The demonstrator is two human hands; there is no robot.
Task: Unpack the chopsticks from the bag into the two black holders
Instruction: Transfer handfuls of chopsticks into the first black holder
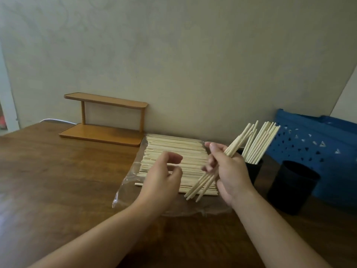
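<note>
A flat pile of pale wooden chopsticks (173,151) lies on the clear plastic bag (123,190) in the middle of the table. My right hand (228,169) grips a slanted bundle of chopsticks (202,186) above the pile's right end. My left hand (162,176) hovers over the pile with fingers loosely curled, holding nothing. Just behind my right hand stands a black holder (253,169) with several chopsticks (260,140) standing in it. The second black holder (293,186) stands further right, and I see no chopsticks in it.
A small two-tier wooden shelf (104,118) stands against the wall at the back left. A blue perforated crate (316,147) sits at the right behind the holders. Brown table surface (58,180) stretches to the left and front.
</note>
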